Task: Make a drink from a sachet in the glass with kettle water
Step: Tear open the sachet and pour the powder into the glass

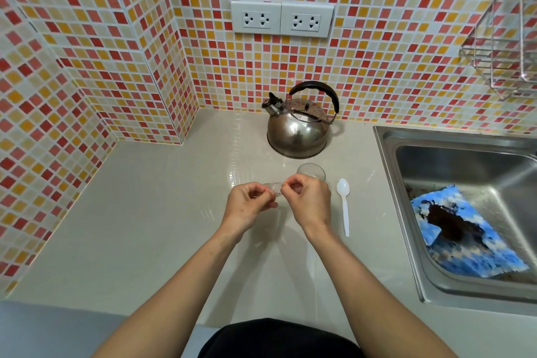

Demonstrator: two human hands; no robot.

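Both hands meet over the middle of the pale counter (145,227). My left hand (247,208) and my right hand (309,202) each pinch one end of a small clear sachet (275,189) held between them. Just behind my right hand stands a clear glass (311,172), partly hidden by the fingers. A steel kettle (299,128) with a black handle sits further back, near the tiled wall. A white plastic spoon (344,203) lies flat on the counter to the right of my right hand.
A steel sink (465,160) takes up the right side, with a blue and white cloth (465,238) bearing a dark stain in its basin. Two wall sockets (282,19) sit above the kettle. A wire rack (502,55) hangs at the upper right.
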